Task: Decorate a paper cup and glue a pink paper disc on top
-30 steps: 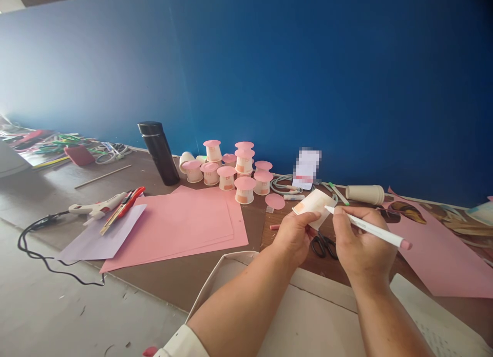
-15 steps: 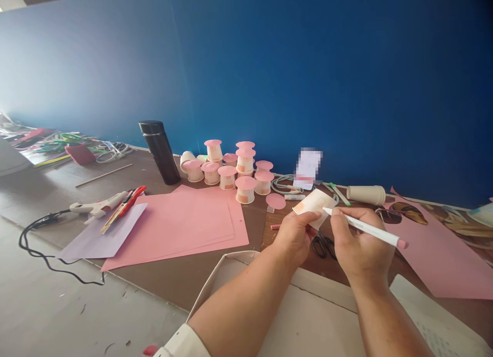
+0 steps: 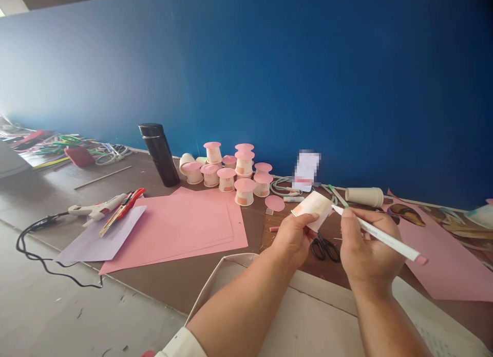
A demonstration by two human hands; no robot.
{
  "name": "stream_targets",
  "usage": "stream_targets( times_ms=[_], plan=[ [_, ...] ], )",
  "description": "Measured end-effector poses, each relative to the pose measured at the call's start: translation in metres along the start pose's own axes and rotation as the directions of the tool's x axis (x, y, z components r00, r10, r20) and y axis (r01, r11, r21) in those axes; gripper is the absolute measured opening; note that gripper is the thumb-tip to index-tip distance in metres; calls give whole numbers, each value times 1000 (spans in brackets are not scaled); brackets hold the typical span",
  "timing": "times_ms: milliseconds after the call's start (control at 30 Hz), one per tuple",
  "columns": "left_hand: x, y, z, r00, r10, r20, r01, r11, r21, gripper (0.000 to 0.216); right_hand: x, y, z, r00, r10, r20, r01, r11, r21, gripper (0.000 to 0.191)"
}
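My left hand [image 3: 295, 237] is closed round a small white paper cup [image 3: 314, 209] lying on its side, with an orange patch on its wall. My right hand [image 3: 367, 254] pinches a white marker with a pink end cap [image 3: 379, 235]; its tip sits just off the cup's right edge. Both hands hover above black scissors [image 3: 325, 247] on the brown table [image 3: 185, 280]. Beyond them stands a cluster of several white cups with pink round lids [image 3: 231, 171], and a loose pink paper disc [image 3: 275, 203] lies beside it.
Pink paper sheets [image 3: 181, 224] and a lilac sheet [image 3: 100, 236] lie to the left, with a glue gun [image 3: 96, 209], a red cutter [image 3: 123, 208] and a black flask [image 3: 159, 154]. A paper roll [image 3: 364, 196] and more pink paper [image 3: 447, 259] are right. A blue wall backs the table.
My right hand has drawn the marker a little to the right, so its tip has come off the cup's face. The left hand keeps its hold on the cup.
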State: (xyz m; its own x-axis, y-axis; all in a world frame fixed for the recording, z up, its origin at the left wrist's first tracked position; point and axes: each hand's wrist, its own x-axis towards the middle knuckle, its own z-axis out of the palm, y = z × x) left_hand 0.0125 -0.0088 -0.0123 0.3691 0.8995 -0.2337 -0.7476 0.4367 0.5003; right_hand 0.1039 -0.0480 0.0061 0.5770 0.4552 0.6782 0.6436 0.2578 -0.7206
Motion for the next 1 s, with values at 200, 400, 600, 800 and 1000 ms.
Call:
stream_targets(
  times_ms=[200, 400, 600, 800, 1000],
  plan=[
    [-1, -1, -1, 998, 42, 42, -46, 994, 99, 37, 2, 1, -1, 1000, 14, 15, -14, 1000, -25, 22],
    [-1, -2, 0, 996, 69, 55, -76, 988, 136, 40, -1, 0, 0, 997, 49, 59, -48, 999, -19, 23],
    [-1, -4, 0, 993, 91, 70, -100, 984, 144, 40, -2, 1, 1, 997, 8, 77, -6, 1000, -17, 22],
    [0, -5, 0, 993, 96, 72, -106, 982, 154, 36, -2, 2, 0, 997, 21, 78, -18, 999, -38, 21],
    [-2, -2, 1, 994, 89, 68, -98, 985, 142, 38, -3, 1, 0, 996, 25, 81, -21, 999, -49, 20]
  ],
)
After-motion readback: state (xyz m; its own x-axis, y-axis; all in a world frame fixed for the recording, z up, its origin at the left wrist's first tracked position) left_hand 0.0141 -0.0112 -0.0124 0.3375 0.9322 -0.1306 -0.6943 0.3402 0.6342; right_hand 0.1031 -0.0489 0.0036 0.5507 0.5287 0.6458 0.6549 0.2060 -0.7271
